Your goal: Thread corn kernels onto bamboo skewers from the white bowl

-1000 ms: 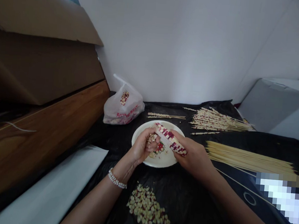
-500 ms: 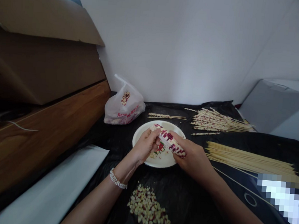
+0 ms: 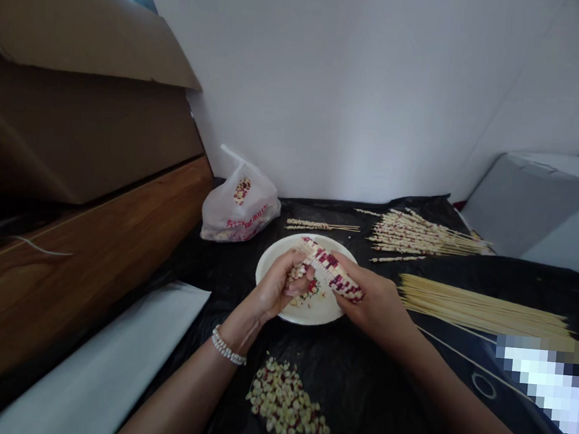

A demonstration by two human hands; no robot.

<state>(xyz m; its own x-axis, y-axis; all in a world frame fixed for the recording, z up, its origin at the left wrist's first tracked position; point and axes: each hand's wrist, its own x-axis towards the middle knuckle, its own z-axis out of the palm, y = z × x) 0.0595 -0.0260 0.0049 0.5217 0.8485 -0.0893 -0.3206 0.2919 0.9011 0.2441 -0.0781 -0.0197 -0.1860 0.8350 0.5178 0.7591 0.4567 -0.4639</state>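
Over a white bowl [image 3: 271, 252], my right hand [image 3: 371, 290] is wrapped round a corn cob [image 3: 333, 270] with white and dark purple kernels. The cob slants down to the right, its lower end in that hand. My left hand [image 3: 281, 283] is curled at the cob's upper left end, with loose corn kernels [image 3: 296, 272] showing among its bent fingers. Whether its fingertips touch the cob is hard to tell. Red printing and a few kernels show on the bowl's bottom. Nearer me, a pile of loose kernels [image 3: 288, 401] lies on the black plastic sheet [image 3: 365, 397].
A white plastic bag [image 3: 242, 213] of kernels stands behind the bowl to the left. Skewers threaded with kernels [image 3: 408, 233] lie at the back right, with bare sticks [image 3: 483, 309] in front. A cardboard box [image 3: 87, 107] stands left; a grey box [image 3: 535, 209] stands right.
My left thumb has come off the cob's face, and the left hand has curled, showing loose kernels in it. The cob has shifted slightly to the right in my right hand.
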